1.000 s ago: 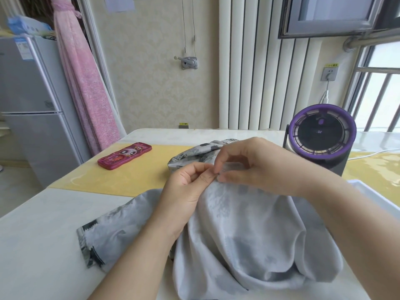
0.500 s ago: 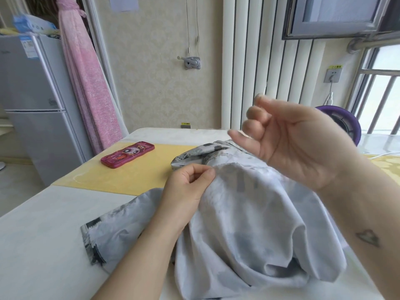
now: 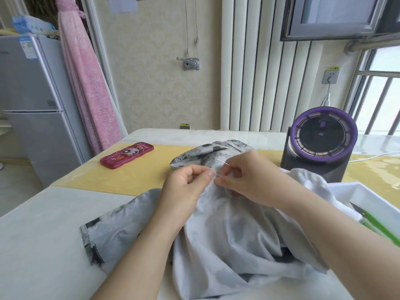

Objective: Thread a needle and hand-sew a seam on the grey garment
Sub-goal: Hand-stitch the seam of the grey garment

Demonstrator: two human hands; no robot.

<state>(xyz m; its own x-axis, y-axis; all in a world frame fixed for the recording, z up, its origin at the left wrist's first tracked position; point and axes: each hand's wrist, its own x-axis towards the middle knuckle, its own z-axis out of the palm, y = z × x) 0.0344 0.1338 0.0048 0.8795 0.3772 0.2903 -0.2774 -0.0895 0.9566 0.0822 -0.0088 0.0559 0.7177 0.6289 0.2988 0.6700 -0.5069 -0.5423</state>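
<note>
The grey garment (image 3: 227, 241) lies bunched on the white table, with a raised fold between my hands. My left hand (image 3: 186, 187) pinches that fold between thumb and forefinger. Just to its right, my right hand (image 3: 249, 178) pinches a thin silver needle (image 3: 224, 163), which slants up and to the left with its lower end at the fabric. A faint thread runs from the fold under my right hand.
A red patterned case (image 3: 127, 154) lies on the yellow mat (image 3: 138, 176) at the left. A purple-ringed fan (image 3: 320, 146) stands at the right. A white tray (image 3: 368, 198) with green-handled scissors (image 3: 376, 224) sits at the right edge.
My right hand, which was raised high half a second ago, has come back down to the fold and now holds the needle at the fabric. My left hand has kept its pinch.
</note>
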